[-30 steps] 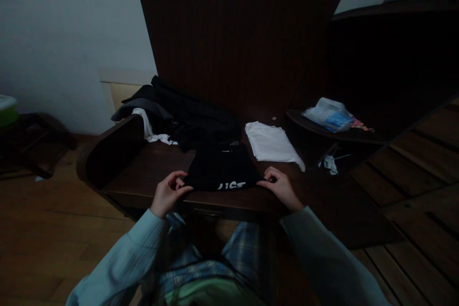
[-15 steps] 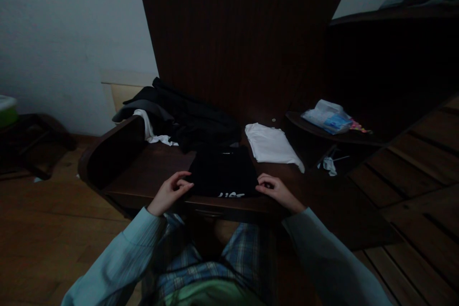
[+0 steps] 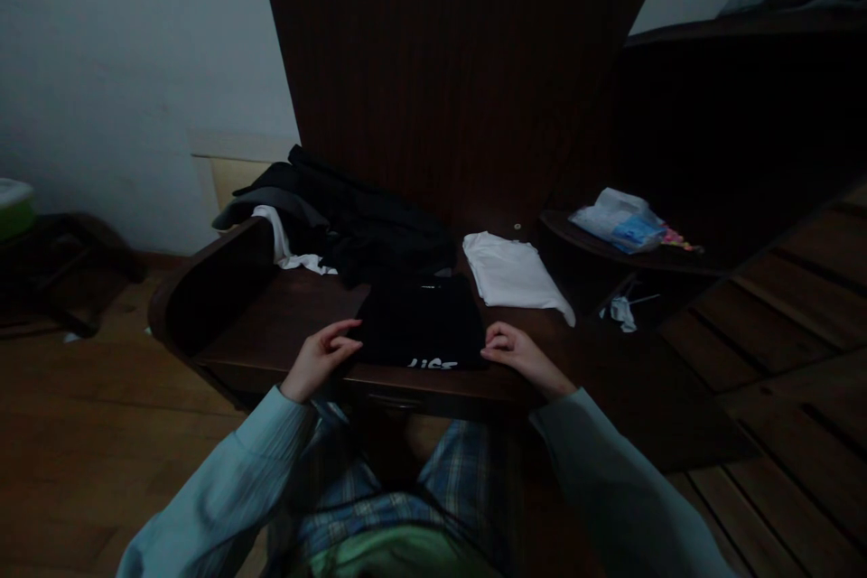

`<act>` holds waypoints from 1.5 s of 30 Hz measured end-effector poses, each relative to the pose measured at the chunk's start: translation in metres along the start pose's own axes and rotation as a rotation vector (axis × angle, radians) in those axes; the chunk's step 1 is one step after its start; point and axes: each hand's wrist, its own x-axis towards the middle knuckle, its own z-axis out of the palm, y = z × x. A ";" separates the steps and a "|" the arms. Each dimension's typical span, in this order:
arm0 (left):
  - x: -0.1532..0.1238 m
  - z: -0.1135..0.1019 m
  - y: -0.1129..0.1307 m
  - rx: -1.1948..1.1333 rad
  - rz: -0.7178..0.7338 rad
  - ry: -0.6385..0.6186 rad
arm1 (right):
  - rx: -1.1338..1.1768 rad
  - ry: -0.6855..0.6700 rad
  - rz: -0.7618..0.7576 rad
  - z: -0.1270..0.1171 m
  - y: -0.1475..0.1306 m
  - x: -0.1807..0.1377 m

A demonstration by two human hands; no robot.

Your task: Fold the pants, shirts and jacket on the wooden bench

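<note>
- Garment first: a folded black garment [image 3: 420,325] lies flat at the front of the dark wooden counter [image 3: 284,330], just ahead of the person's lap.
- Its near edge runs left to right, in line with the counter's front edge, and carries a strip of white lettering. The far edge faces the ribbed wooden back panel [image 3: 447,63].
- It reads as a soft, matte rectangle. The foreshortened view hides whether it is longer across or deep.
- Left hand [image 3: 321,359] is narrowed to a pinch on the near left corner, thumb against fingertips.
- Right hand [image 3: 516,354] pinches the near right corner the same way, fingers curled.
- A folded white garment [image 3: 511,269] lies just beyond on the right, smooth and flat, apart from the black one.
- A rumpled pile of dark clothes [image 3: 366,230] sits behind on the left.
- A crinkled plastic packet [image 3: 619,219] rests on a curved side shelf [image 3: 582,244].
</note>
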 end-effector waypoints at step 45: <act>0.061 0.011 0.000 0.112 0.026 0.036 | 0.184 0.215 0.157 0.002 -0.011 0.039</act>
